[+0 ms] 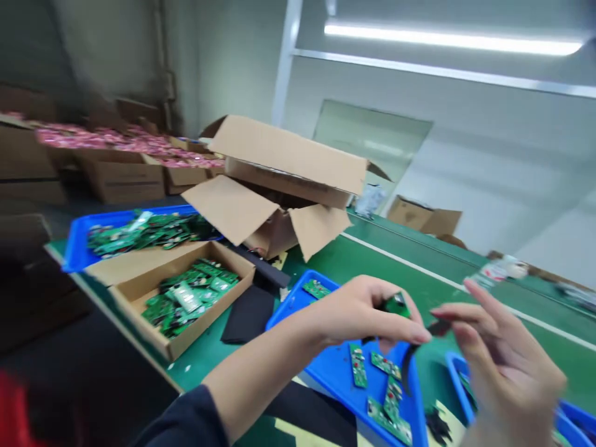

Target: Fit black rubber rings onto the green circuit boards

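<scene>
My left hand (367, 313) is closed around a small green circuit board (397, 304), held above a blue tray (326, 366) that carries several loose green boards (357, 365). My right hand (500, 360) is just to the right, fingers partly spread and blurred by motion, with a thin dark strip (437, 327) pinched at its fingertips and reaching toward the left hand. A second blue tray (459, 379) lies under the right hand.
A shallow cardboard box (139, 288) full of green boards stands at the left, with another blue tray (77, 239) of boards behind it. A large open carton (279, 180) sits mid-table. Black foam pieces (249, 313) lie on the green bench. More cartons stand far left.
</scene>
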A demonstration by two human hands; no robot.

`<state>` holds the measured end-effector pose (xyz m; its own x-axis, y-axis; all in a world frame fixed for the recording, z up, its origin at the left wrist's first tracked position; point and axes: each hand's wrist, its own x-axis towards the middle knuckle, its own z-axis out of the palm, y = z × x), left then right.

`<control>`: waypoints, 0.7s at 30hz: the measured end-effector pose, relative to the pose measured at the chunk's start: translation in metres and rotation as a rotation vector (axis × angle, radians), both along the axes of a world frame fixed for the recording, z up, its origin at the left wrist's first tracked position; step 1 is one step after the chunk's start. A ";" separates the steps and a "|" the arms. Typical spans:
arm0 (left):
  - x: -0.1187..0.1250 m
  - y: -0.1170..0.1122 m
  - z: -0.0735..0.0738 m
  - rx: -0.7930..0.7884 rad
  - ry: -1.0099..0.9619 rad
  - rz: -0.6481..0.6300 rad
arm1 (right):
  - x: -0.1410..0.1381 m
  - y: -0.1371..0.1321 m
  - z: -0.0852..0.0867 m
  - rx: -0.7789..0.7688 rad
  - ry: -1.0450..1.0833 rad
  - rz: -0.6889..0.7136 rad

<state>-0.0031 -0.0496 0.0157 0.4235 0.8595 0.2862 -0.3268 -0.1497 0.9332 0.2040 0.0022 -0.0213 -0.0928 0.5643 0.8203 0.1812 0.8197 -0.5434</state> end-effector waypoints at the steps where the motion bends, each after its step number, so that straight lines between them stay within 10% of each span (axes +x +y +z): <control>1: -0.001 -0.001 0.003 0.019 -0.016 -0.003 | -0.001 0.005 0.003 -0.013 0.046 -0.029; 8: 0.004 -0.002 0.008 -0.007 -0.046 0.251 | -0.006 0.003 0.012 -0.144 0.148 0.085; 21: 0.011 0.008 0.001 0.014 0.002 0.271 | -0.033 -0.029 0.019 -0.283 -0.077 0.208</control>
